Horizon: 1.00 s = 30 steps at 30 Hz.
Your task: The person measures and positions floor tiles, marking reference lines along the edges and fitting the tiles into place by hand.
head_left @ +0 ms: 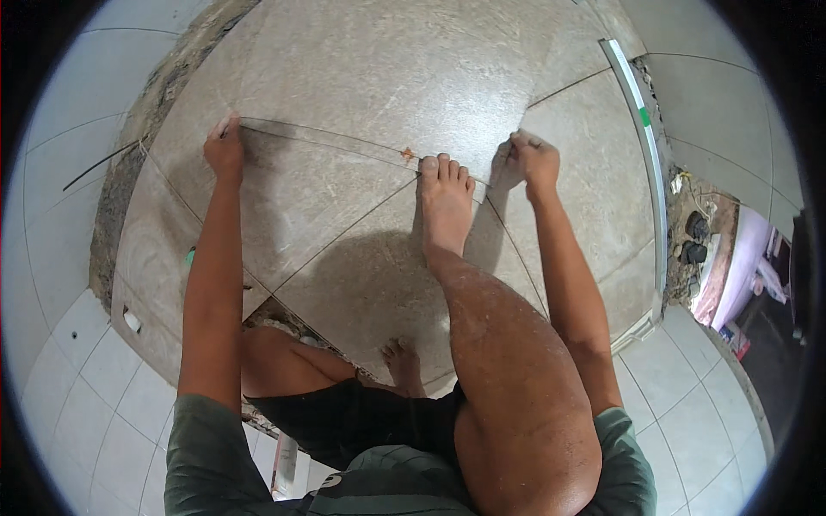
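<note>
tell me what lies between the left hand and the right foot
In the head view, a thin dark strand crosses beige floor tiles from the left hand toward the right foot; a small reddish-brown scrap lies close to that foot.

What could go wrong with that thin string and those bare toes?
The thin string pinched in the left hand runs right up to the bare right foot, so it might catch or rub the toes; I can't tell if it's touching them. There's also a gap in the floor tiles by the bent left knee, and its rough edges could scrape skin.
</note>
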Available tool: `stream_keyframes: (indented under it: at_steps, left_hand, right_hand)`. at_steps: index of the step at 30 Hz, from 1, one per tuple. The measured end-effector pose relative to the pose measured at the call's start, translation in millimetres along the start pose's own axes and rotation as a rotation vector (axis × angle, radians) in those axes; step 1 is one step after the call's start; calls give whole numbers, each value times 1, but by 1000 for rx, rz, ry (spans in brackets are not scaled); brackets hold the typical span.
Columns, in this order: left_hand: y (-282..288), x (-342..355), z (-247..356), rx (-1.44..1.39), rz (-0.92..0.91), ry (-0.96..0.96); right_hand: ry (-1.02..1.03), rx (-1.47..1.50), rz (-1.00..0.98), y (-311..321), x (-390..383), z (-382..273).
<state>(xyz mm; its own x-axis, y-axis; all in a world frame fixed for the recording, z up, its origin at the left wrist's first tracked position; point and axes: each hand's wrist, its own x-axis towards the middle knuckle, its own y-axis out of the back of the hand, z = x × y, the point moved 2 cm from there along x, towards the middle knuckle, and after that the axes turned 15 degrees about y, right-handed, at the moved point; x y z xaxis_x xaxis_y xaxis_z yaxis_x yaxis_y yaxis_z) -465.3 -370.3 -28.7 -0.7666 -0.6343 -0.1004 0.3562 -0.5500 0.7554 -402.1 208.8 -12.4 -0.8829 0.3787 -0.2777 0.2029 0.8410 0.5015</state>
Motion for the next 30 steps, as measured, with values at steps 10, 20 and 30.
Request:
stream_keyframes:
  at_steps: [10, 20, 30]
  left_hand:
    - [3, -11, 14, -62, -77, 210]
    - [6, -3, 8, -47, -55, 207]
    - [1, -9, 16, 7, -12, 113]
  right_hand:
    - [149, -122, -68, 1, -110, 2]
    - [3, 150, 78, -24, -123, 8]
    - [89, 162, 23, -14, -121, 23]
